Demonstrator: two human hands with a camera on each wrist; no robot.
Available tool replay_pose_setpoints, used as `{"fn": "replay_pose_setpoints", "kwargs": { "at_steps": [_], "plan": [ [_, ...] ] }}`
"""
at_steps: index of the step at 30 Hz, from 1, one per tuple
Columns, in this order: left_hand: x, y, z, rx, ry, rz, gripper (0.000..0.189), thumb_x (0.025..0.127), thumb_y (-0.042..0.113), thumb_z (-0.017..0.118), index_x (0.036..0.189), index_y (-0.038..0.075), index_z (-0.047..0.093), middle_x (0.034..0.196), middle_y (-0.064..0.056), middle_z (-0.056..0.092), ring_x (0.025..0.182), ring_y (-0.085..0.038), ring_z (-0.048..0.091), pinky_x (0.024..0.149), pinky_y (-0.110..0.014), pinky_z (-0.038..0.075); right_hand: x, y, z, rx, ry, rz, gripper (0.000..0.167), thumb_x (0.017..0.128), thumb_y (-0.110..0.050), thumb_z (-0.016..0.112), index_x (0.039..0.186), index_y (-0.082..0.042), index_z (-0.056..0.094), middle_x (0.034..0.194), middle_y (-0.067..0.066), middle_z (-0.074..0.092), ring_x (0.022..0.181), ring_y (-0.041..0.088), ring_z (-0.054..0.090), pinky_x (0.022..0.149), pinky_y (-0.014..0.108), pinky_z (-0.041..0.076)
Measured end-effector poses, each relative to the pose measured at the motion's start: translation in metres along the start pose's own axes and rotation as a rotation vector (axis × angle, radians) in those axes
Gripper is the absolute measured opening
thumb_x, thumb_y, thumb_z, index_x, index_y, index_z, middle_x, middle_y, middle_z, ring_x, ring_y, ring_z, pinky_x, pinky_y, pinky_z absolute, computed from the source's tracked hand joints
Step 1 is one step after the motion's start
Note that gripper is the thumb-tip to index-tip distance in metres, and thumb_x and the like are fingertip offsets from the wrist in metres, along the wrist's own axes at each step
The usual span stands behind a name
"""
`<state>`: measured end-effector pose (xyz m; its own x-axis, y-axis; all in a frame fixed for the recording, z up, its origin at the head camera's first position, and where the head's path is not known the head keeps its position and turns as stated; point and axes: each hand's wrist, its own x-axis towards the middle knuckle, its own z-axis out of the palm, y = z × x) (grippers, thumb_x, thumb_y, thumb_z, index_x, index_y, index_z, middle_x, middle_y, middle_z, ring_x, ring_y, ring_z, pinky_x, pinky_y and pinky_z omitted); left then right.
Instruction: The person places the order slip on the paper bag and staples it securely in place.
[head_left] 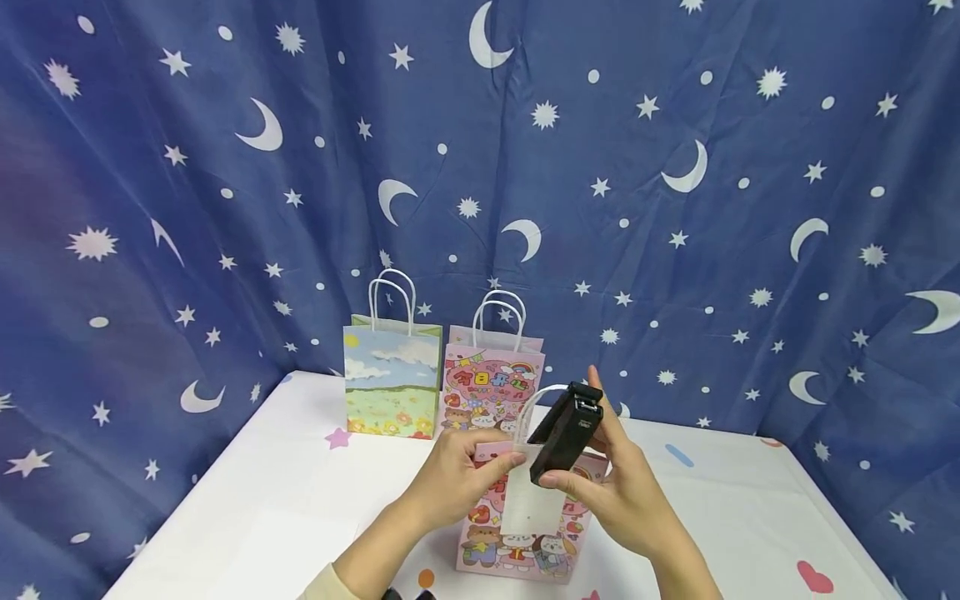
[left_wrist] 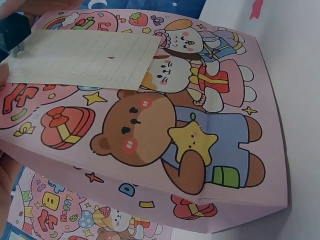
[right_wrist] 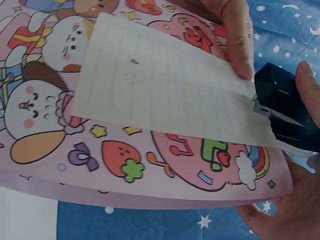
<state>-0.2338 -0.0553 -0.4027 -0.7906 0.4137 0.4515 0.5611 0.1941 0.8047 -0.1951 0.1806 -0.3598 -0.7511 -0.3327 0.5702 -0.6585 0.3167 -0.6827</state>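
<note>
A pink gift bag [head_left: 517, 560] printed with cartoon animals stands tilted at the front of the table. A small lined paper card [head_left: 529, 504] lies against its front face near the top edge. My left hand [head_left: 456, 475] pinches the card and the bag's rim together, thumb on the card. In my right hand [head_left: 626, 496] I grip a black stapler [head_left: 567, 437], thumb on one side and fingers on the other. The right wrist view has the stapler's nose [right_wrist: 265, 100] at the card's upper end, overlapping the bag's rim there. A white handle rises behind the stapler.
Two more paper bags stand upright at the back: a landscape-printed bag [head_left: 393, 379] and another pink bag [head_left: 491, 375]. Behind them hangs a blue curtain [head_left: 600, 208] with moons and stars. Dark objects [head_left: 408, 594] show at the table's front edge.
</note>
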Motion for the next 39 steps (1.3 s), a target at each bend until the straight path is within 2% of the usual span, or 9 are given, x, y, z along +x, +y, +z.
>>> {"fn": "replay_pose_setpoints", "kwargs": {
  "at_steps": [5,9,11,13,17,23,27,34,39],
  "plan": [
    [0.001,0.001,-0.001,0.035,0.010,0.014,0.018,0.100,0.035,0.070,0.108,0.021,0.078,0.107,0.008,0.078,0.099,-0.006,0.072,0.089,-0.028,0.059,-0.002,0.000,0.002,0.014,0.044,0.028,0.121,0.072,-0.002,0.092,0.166,-0.023,0.020,0.124,0.016,0.072,0.112,0.009,0.071,0.084,0.031,0.063],
    [0.002,0.002,-0.001,0.056,0.012,0.018,0.020,0.100,0.033,0.070,0.112,0.019,0.077,0.111,0.004,0.079,0.103,-0.011,0.073,0.092,-0.030,0.059,0.001,0.003,0.002,0.040,0.062,0.055,0.090,0.069,-0.007,0.096,0.146,-0.016,0.051,0.116,0.011,0.076,0.105,0.010,0.073,0.085,0.031,0.063],
    [0.003,0.003,-0.003,0.063,0.016,0.024,0.021,0.100,0.033,0.069,0.114,0.019,0.077,0.112,0.003,0.079,0.102,-0.011,0.073,0.092,-0.030,0.059,0.004,0.003,0.002,0.043,0.061,0.067,0.077,0.068,-0.009,0.097,0.135,-0.014,0.059,0.111,0.007,0.076,0.103,0.010,0.073,0.087,0.031,0.062],
    [0.004,0.004,-0.004,0.064,0.019,0.034,0.021,0.101,0.033,0.069,0.114,0.019,0.077,0.113,0.003,0.079,0.102,-0.011,0.073,0.091,-0.030,0.059,0.007,0.004,0.001,0.050,0.052,0.086,0.073,0.067,-0.011,0.098,0.131,-0.014,0.064,0.109,0.005,0.076,0.102,0.011,0.073,0.088,0.031,0.062],
    [0.005,0.006,-0.004,0.057,0.028,0.047,0.018,0.100,0.031,0.070,0.112,0.021,0.078,0.112,0.006,0.079,0.107,-0.009,0.073,0.090,-0.030,0.059,0.009,0.007,0.000,0.058,0.022,0.122,0.074,0.068,-0.014,0.098,0.134,-0.016,0.065,0.108,0.003,0.075,0.103,0.013,0.073,0.090,0.031,0.061],
    [0.004,0.004,-0.001,0.044,0.019,0.051,0.011,0.100,0.027,0.070,0.107,0.022,0.078,0.101,0.009,0.078,0.088,-0.005,0.068,0.079,-0.026,0.058,0.004,0.013,0.001,0.078,0.016,0.155,0.069,0.071,-0.014,0.096,0.133,-0.018,0.066,0.109,0.002,0.074,0.103,0.014,0.073,0.091,0.031,0.061],
    [0.003,0.003,0.000,0.057,0.021,0.041,0.012,0.101,0.029,0.070,0.107,0.021,0.076,0.099,0.007,0.078,0.085,-0.004,0.067,0.079,-0.026,0.058,0.002,0.014,0.002,0.109,0.012,0.155,0.067,0.074,-0.011,0.094,0.134,-0.017,0.065,0.110,0.005,0.074,0.102,0.016,0.074,0.091,0.031,0.062],
    [0.003,0.004,0.000,0.069,0.022,0.053,0.013,0.101,0.029,0.068,0.107,0.020,0.075,0.101,0.008,0.078,0.093,-0.006,0.070,0.086,-0.029,0.058,0.002,0.016,0.005,0.188,0.008,0.163,0.068,0.076,-0.004,0.091,0.137,-0.012,0.062,0.116,0.012,0.072,0.104,0.018,0.075,0.090,0.032,0.062],
    [0.006,0.000,0.001,0.039,0.015,0.037,0.011,0.101,0.029,0.069,0.107,0.023,0.076,0.104,0.011,0.078,0.100,-0.007,0.072,0.090,-0.031,0.058,0.002,0.017,0.007,0.210,0.033,0.183,0.071,0.075,-0.003,0.092,0.138,-0.012,0.062,0.115,0.014,0.070,0.103,0.018,0.075,0.086,0.035,0.063]
  ]
}}
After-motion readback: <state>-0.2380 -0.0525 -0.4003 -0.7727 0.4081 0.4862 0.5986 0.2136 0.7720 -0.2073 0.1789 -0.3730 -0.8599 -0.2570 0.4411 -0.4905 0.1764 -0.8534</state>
